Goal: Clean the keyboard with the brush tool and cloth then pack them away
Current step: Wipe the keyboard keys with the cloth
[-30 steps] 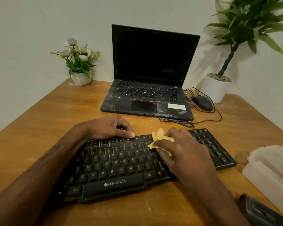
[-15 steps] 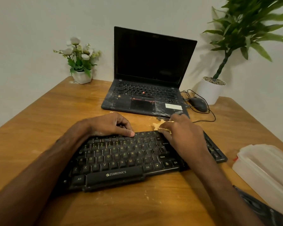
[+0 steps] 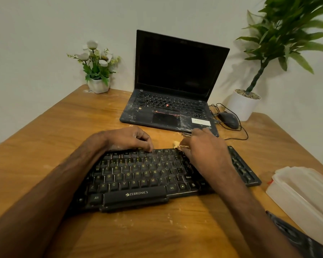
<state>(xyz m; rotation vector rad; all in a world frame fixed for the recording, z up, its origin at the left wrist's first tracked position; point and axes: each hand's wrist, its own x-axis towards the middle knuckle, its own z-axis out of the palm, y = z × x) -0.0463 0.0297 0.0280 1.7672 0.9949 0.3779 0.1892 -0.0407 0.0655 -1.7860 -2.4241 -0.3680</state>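
A black Zebronics keyboard (image 3: 138,175) lies on the wooden table (image 3: 45,138) in front of me. My left hand (image 3: 127,139) rests curled over the keyboard's top left edge and steadies it. My right hand (image 3: 203,151) holds a small yellow cloth (image 3: 176,144) bunched under its fingers, pressed against the top key row to the right of centre. Only a tip of the cloth shows past the fingers. No brush tool is clearly visible.
An open black laptop (image 3: 172,101) stands behind the keyboard, with a wired mouse (image 3: 228,120) to its right. A white flower pot (image 3: 98,85) sits far left, a potted plant (image 3: 243,104) far right. A translucent plastic box (image 3: 304,196) and a dark object (image 3: 296,237) lie at right.
My right hand has slid the cloth from the middle key rows up to the top row. The left hand has stayed in place. The camera has shifted slightly.
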